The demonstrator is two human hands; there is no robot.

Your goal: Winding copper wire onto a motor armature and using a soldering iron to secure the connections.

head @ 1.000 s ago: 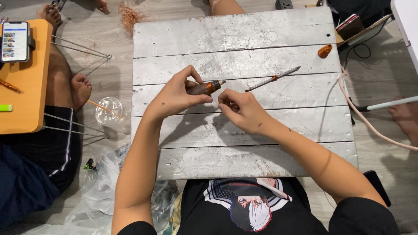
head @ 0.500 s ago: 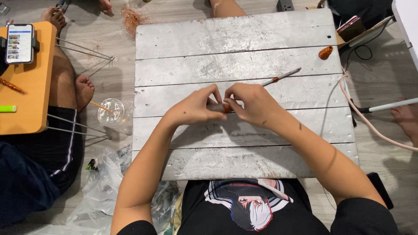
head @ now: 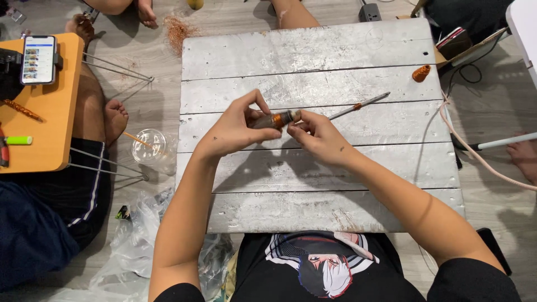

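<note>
My left hand (head: pixel 238 127) grips a short dark cylinder wound with copper wire (head: pixel 278 118), held level above the grey plank table (head: pixel 313 56). My right hand (head: pixel 316 137) pinches the cylinder's right end with its fingertips. Both hands meet over the middle planks. A thin metal rod with an orange band (head: pixel 358 105) lies on the table just right of my right hand. A small copper wire spool (head: pixel 421 73) stands near the table's right edge.
A low orange table (head: pixel 42 112) with a phone (head: pixel 38 59) stands at the left, beside another person's legs (head: pixel 95 123). A plastic cup with a straw (head: pixel 150 148) sits on the floor. Cables (head: pixel 475 162) run along the right. Plastic bags (head: pixel 134 240) lie at lower left.
My hands came together on the cylinder, then lifted slightly and turned it, so its copper winding now shows between my fingers. The rod on the table has not moved.
</note>
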